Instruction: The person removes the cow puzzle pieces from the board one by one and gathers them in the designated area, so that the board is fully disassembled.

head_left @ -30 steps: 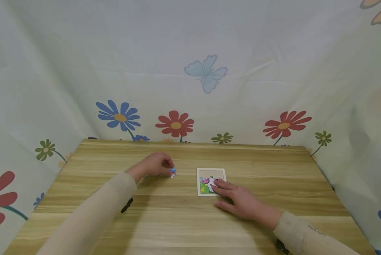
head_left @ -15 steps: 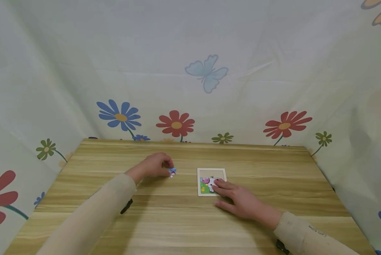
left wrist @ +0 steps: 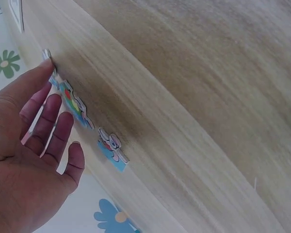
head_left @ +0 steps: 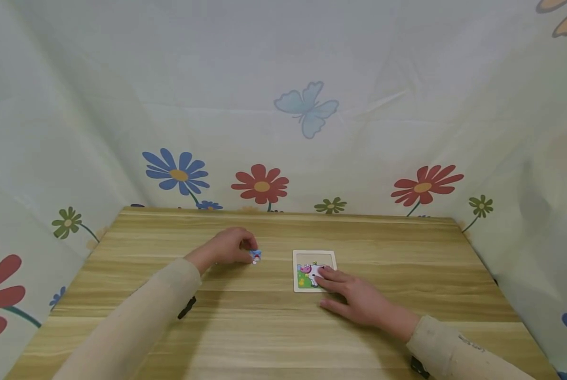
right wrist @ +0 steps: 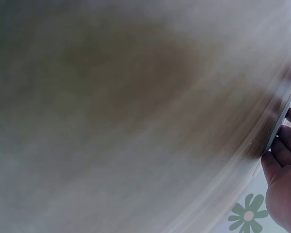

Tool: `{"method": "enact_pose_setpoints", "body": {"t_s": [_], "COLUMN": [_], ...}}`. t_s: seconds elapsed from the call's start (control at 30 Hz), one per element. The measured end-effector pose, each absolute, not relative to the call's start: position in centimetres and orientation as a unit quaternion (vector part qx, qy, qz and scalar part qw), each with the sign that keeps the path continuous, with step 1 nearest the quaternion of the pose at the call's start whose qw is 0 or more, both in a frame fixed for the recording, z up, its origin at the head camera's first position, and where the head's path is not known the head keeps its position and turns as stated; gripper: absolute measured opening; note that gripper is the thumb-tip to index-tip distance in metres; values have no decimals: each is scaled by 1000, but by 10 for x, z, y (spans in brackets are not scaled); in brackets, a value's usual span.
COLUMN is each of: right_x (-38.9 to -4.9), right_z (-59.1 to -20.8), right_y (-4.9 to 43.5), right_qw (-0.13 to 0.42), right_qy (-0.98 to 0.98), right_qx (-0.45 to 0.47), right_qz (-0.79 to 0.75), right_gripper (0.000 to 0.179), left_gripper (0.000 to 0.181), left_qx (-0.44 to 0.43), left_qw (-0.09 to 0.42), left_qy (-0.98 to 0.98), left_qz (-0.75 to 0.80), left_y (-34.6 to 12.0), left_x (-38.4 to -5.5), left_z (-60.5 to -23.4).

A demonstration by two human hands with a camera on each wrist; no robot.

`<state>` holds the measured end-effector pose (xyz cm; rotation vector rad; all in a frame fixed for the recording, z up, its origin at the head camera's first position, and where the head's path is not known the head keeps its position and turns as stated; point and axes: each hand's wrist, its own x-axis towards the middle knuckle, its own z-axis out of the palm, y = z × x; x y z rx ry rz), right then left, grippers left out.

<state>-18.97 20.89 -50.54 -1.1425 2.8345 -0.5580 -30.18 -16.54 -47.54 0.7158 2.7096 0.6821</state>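
Observation:
My left hand (head_left: pixel 231 246) pinches a small puzzle piece (head_left: pixel 256 256) with blue, red and white on it, at the table's middle left. In the left wrist view the thumb of the left hand (left wrist: pixel 34 131) lies against that piece, and the other fingers are partly curled behind. Two more flat puzzle pieces lie near the palm: a colourful one (left wrist: pixel 76 104) and a blue one with a pink-and-white figure (left wrist: pixel 112 149). My right hand (head_left: pixel 354 301) rests with extended fingers on a white-framed puzzle board (head_left: pixel 314 253), covering part of its cow picture (head_left: pixel 307 275).
Wood-grained table (head_left: pixel 283 338) under both hands, with bare surface between the board and the left hand. A white curtain (head_left: pixel 207 105) printed with flowers and a butterfly hangs behind the back edge and along the sides.
The piece at my left fingertips has tilted slightly and shifted a little to the left. My right hand and the puzzle board stay where they were.

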Motion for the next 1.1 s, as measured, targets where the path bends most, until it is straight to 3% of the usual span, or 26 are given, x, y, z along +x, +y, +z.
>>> {"method": "enact_pose_setpoints", "body": {"t_s": [0.53, 1.1], "right_x": [-192, -192], "right_z": [-506, -506], "right_y": [208, 207], "right_qw": [16, -33], "right_qy": [917, 911], "right_qx": [-365, -395], "right_qz": [-162, -116], "right_gripper": [58, 56], "left_gripper": [21, 17], "left_qx": [273, 313], "left_qw": [121, 168], "left_qy": [925, 895], "left_qz": [236, 271], "left_y": [-116, -62], "left_x": [-295, -286], "left_z": [-460, -468]}}
